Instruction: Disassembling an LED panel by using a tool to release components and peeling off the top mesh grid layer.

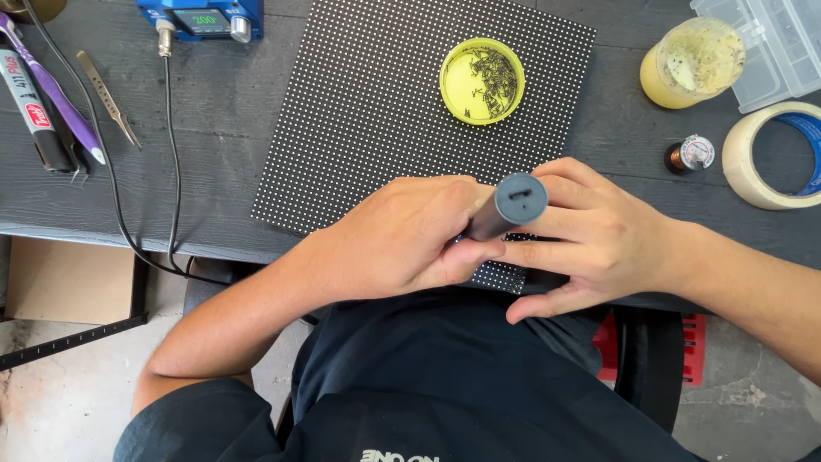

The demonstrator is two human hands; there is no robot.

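Grey pen-shaped tool point(510, 205) upright over near edge of dotted black panel point(385, 111); my left hand point(402, 239) and right hand point(590, 235) both clenched round it. Yellow lid point(482, 81) of small dark parts sits far on panel. Progress: cannot tell.

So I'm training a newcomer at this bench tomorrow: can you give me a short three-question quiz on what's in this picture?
1. True or false: the shallow round yellow lid sits on the black dotted square panel.
2. Which hands hold the dark grey cylindrical tool? A left only, B right only, C both.
3. Fill in: the yellow lid holds small dark ____.

Key: 1 true. 2 C: left hand and right hand. 3 screws, apparently.
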